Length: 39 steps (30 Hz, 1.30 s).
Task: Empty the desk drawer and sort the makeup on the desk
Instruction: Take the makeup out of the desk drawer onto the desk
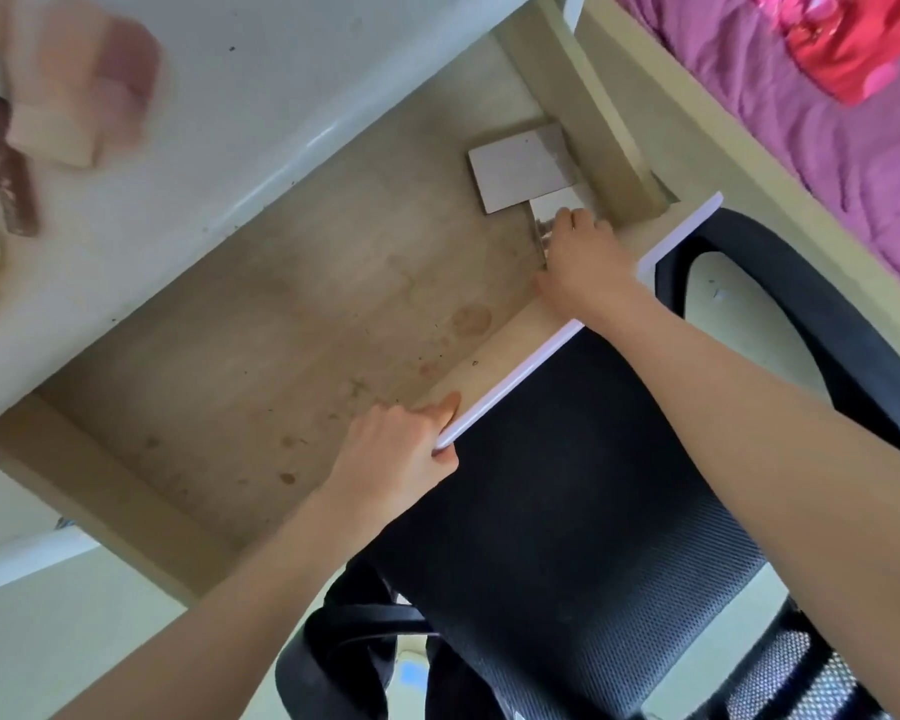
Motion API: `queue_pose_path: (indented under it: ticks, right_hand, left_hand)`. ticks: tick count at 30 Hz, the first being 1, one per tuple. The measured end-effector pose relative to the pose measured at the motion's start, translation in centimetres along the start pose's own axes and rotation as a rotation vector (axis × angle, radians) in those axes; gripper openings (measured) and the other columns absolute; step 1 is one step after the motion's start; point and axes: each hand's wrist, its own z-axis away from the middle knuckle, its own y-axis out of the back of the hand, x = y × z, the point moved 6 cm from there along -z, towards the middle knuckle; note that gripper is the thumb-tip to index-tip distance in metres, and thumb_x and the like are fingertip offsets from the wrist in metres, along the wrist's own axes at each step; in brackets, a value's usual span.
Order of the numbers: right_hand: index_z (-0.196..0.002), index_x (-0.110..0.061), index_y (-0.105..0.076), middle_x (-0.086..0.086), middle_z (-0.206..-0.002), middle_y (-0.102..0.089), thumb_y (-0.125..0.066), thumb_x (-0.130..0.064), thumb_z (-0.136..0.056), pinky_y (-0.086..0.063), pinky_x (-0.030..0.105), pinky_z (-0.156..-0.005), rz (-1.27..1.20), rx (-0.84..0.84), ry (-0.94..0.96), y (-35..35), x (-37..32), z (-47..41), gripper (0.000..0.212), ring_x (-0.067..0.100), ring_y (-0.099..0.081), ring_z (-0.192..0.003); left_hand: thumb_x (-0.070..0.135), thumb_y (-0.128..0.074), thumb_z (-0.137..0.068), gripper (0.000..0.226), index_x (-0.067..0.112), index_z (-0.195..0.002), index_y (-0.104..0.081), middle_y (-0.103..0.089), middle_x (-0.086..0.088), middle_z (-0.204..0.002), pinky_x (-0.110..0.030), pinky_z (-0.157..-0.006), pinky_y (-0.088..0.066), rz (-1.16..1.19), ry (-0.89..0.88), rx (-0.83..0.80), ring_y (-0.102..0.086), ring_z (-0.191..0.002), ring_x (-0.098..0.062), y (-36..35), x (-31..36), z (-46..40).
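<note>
**Open drawer nearly bare, both hands at its front edge**

At the far left, on the white desk top (261, 85), lie several blurred makeup items (81, 103): pale pink and beige blocks, a dark brown stick-shaped piece (14, 194) below them, and a whitish rounded thing at the frame's edge. They are too smeared to name more closely.

Below the desk top the drawer (261, 345) stands pulled out, its wooden floor stained with brown rings and specks. Most of the floor is bare.

The left hand (396, 449) sits at the drawer's white front edge (510, 387), fingers curled over it from inside and the thumb pressed under the lip, so the hand is closed on that edge. Nothing else is in it.

Further right, in the drawer's far right corner, a flat pale grey card or palette-like rectangle (523, 166) lies on the floor against the side wall. Just beside it, toward the front, is a small shiny silvery item (549, 215), partly covered by the right hand (583, 267). That hand reaches over the front edge with its fingers bent down onto the item; whether they have actually closed around it cannot be told, since the knuckles hide the contact.

Under both forearms is a black mesh office chair (567, 511), and at the upper right a purple bedspread (801, 96) with a red and pink cloth on it.
</note>
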Motion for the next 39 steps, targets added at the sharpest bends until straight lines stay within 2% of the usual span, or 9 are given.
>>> queue_pose_path:
  ticks: [4, 11, 15, 20, 24, 27, 31, 36, 39]
  right_hand:
    - [-0.141, 0.009, -0.016, 0.024, -0.145, -0.023, -0.046, -0.012, -0.094, -0.031, 0.040, -0.108, -0.148, -0.046, -0.126, -0.4, -0.3, -1.6, 0.060, 0.037, -0.030, -0.131]
    - [-0.127, -0.005, -0.046, 0.021, -0.140, -0.032, -0.050, -0.015, -0.092, -0.021, 0.038, -0.107, -0.295, -0.012, -0.294, -0.4, 0.2, -3.7, 0.037, 0.037, -0.028, -0.129]
    - [-0.133, 0.004, -0.032, 0.020, -0.138, -0.037, -0.056, -0.034, -0.089, -0.023, 0.036, -0.105, -0.219, -0.022, -0.384, -0.9, 0.4, -4.2, 0.063, 0.035, -0.032, -0.128]
    - [-0.133, 0.002, -0.032, 0.018, -0.136, -0.036, -0.063, -0.040, -0.077, -0.027, 0.034, -0.101, -0.296, -0.027, -0.398, -1.1, 0.3, -3.8, 0.077, 0.033, -0.031, -0.128]
    - [-0.138, -0.001, -0.026, 0.015, -0.139, -0.030, -0.068, -0.040, -0.073, -0.029, 0.041, -0.105, -0.401, 0.129, -0.256, 0.6, -0.6, -2.9, 0.087, 0.032, -0.027, -0.130]
    - [-0.137, -0.003, -0.027, 0.015, -0.134, -0.033, -0.068, -0.033, -0.072, -0.034, 0.041, -0.100, -0.256, 0.225, -0.065, 2.5, -2.1, -3.6, 0.083, 0.032, -0.031, -0.124]
    - [-0.135, -0.001, -0.030, 0.017, -0.132, -0.036, -0.068, -0.023, -0.075, -0.034, 0.042, -0.097, -0.111, 0.215, 0.100, 2.9, -3.2, -5.8, 0.075, 0.036, -0.034, -0.122]
    - [-0.133, 0.000, -0.033, 0.018, -0.133, -0.040, -0.077, -0.027, -0.070, -0.034, 0.046, -0.096, 0.001, 0.155, 0.144, 2.4, -3.0, -6.8, 0.081, 0.037, -0.038, -0.121]
    - [-0.133, 0.004, -0.032, 0.023, -0.131, -0.040, -0.079, -0.025, -0.069, -0.032, 0.044, -0.099, -0.011, 0.144, 0.171, 2.5, -3.0, -7.0, 0.084, 0.041, -0.039, -0.118]
  left_hand:
    - [0.028, -0.044, -0.085, 0.045, 0.029, -0.130, -0.042, -0.031, 0.001, -0.051, -0.024, -0.056, -0.032, 0.010, -0.007, 0.006, -0.043, -0.057, -0.022, 0.0, -0.2, -0.1]
    - [0.027, -0.039, -0.086, 0.039, 0.026, -0.126, -0.039, -0.028, 0.001, -0.055, -0.025, -0.056, -0.030, -0.021, -0.044, -0.027, -0.042, -0.059, -0.022, 0.0, -0.1, -0.3]
    - [0.027, -0.038, -0.086, 0.038, 0.025, -0.124, -0.037, -0.027, 0.000, -0.057, -0.028, -0.057, -0.031, -0.027, -0.050, -0.047, -0.042, -0.059, -0.024, 0.0, -0.2, -0.5]
    - [0.028, -0.039, -0.087, 0.044, 0.025, -0.131, -0.034, -0.032, 0.002, -0.063, -0.028, -0.060, -0.031, 0.010, -0.045, -0.070, -0.041, -0.063, -0.025, -0.1, -0.2, -0.5]
    - [0.026, -0.039, -0.088, 0.043, 0.024, -0.130, -0.034, -0.045, 0.001, -0.072, -0.029, -0.060, -0.030, 0.005, -0.045, -0.075, -0.041, -0.064, -0.024, 0.0, -0.3, -0.4]
    - [0.025, -0.039, -0.087, 0.038, 0.023, -0.125, -0.036, -0.052, 0.001, -0.082, -0.029, -0.059, -0.028, 0.016, -0.040, -0.079, -0.040, -0.063, -0.024, 0.1, -0.3, -0.3]
    - [0.022, -0.039, -0.087, 0.034, 0.021, -0.121, -0.037, -0.050, 0.001, -0.083, -0.027, -0.045, -0.016, 0.042, -0.042, -0.087, -0.037, -0.059, -0.023, 0.2, -0.3, -0.3]
    - [0.018, -0.040, -0.085, 0.033, 0.017, -0.118, -0.038, -0.045, 0.001, -0.077, -0.026, -0.044, -0.012, 0.094, -0.059, -0.064, -0.024, -0.046, -0.014, -0.1, -0.5, -0.4]
    - [0.017, -0.043, -0.084, 0.039, 0.015, -0.123, -0.041, -0.050, -0.001, -0.077, -0.026, -0.044, -0.010, 0.099, -0.071, -0.021, -0.029, -0.045, -0.018, -0.2, -0.6, -0.4]
